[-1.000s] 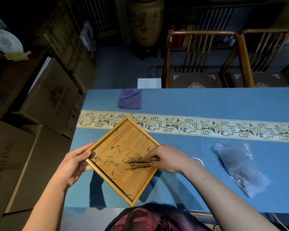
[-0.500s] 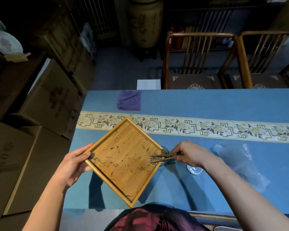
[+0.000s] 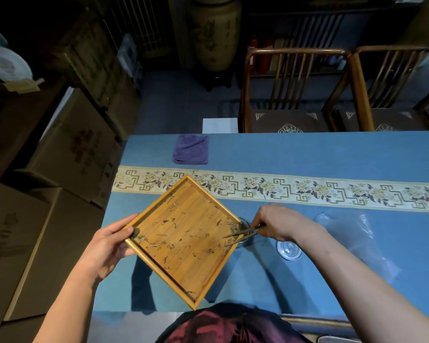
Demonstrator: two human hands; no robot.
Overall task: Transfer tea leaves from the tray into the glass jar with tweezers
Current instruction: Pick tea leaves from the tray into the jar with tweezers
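- The scattered dark dried tea leaves [image 3: 183,233] lie all over the square bamboo tray [image 3: 174,273], with a small clump bunched at its right corner.
- That right corner sits right over the clear glass jar [image 3: 244,222], which is mostly hidden behind the rim, so only a sliver of glass shows.
- The right hand [image 3: 280,225] pinches thin brown wooden tweezers [image 3: 240,235], fingers curled round the back end, tips on the clump at the corner.
- The left hand [image 3: 107,248] grips the tray's left corner, thumb on top of the rim, tray held up off the blue tablecloth [image 3: 307,154].
- Round glass lid [image 3: 289,250] just right of the jar, crinkly clear plastic bag [image 3: 357,241] further right, folded purple cloth [image 3: 190,149] near the far edge.
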